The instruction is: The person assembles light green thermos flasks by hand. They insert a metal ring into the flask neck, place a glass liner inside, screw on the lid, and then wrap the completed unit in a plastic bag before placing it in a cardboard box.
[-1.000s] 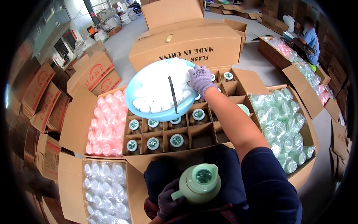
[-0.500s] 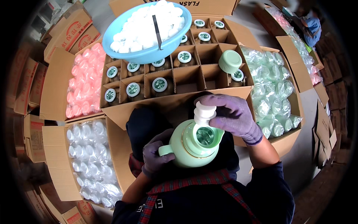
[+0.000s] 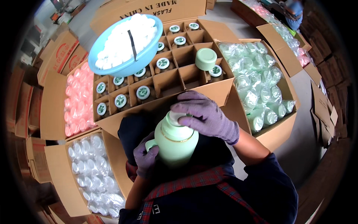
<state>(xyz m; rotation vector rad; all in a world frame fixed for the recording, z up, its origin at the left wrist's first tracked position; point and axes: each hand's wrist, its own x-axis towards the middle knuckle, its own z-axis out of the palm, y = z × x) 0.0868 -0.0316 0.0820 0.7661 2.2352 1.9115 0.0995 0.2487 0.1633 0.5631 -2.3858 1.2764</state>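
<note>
A pale green vacuum flask (image 3: 174, 148) stands tilted slightly before my body. My left hand (image 3: 145, 156), in a purple glove, is closed round its handle. The gloved right hand (image 3: 209, 117) grips a white stopper (image 3: 176, 118) seated in the flask's mouth, the fingers covering most of it. Beyond the hands is a divided carton (image 3: 209, 89) with several silvery-green, white-rimmed flasks in its cells. A light green cup-shaped cap (image 3: 206, 59) rests on the dividers at its right side.
A blue basin (image 3: 128, 69) heaped with white stoppers (image 3: 126, 41) sits over the carton's far left. Open boxes hold bagged pink (image 3: 80, 99), clear-white (image 3: 93, 164) and green caps (image 3: 253, 82) on both sides. Flattened cardboard (image 3: 322, 112) leans at right; another person (image 3: 294, 15) is far right.
The white stopper, held above the open flask mouth before, now sits down in it under my right hand. The flask is more upright, and the view has shifted.
</note>
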